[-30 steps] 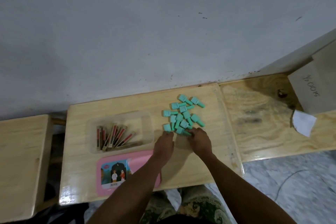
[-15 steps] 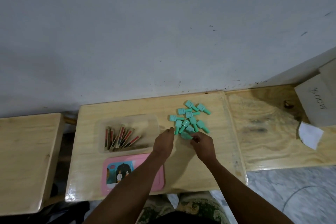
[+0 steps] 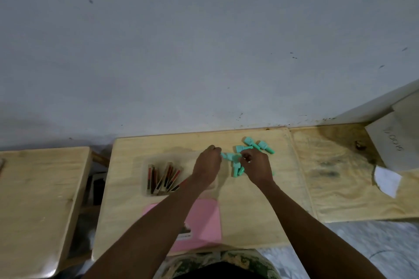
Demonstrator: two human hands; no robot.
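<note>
Two bare hands work a small pile of green plastic pieces (image 3: 236, 158) on a wooden table (image 3: 260, 210). The left hand (image 3: 207, 166) curls its fingertips onto the end of one piece and appears to pinch it. The right hand (image 3: 257, 166) hovers with fingers bent over the middle of the pile, but from this angle it cannot be told whether it grips anything. Most pieces lie between the two hands and just beyond the right hand's knuckles, several touching one another. Each looks light, hard and smooth, a squarish head on a narrower stem, and likely to skid or roll on the glossy wood. The squared head seems the surest place for a thumb-and-finger pinch. Beneath the left wrist sits a clear tray (image 3: 179, 161) of sticks (image 3: 166, 176), with a pink card (image 3: 204, 215) under the left forearm. A paper scrap (image 3: 386, 180) lies well off to the right hand's outer side.
</note>
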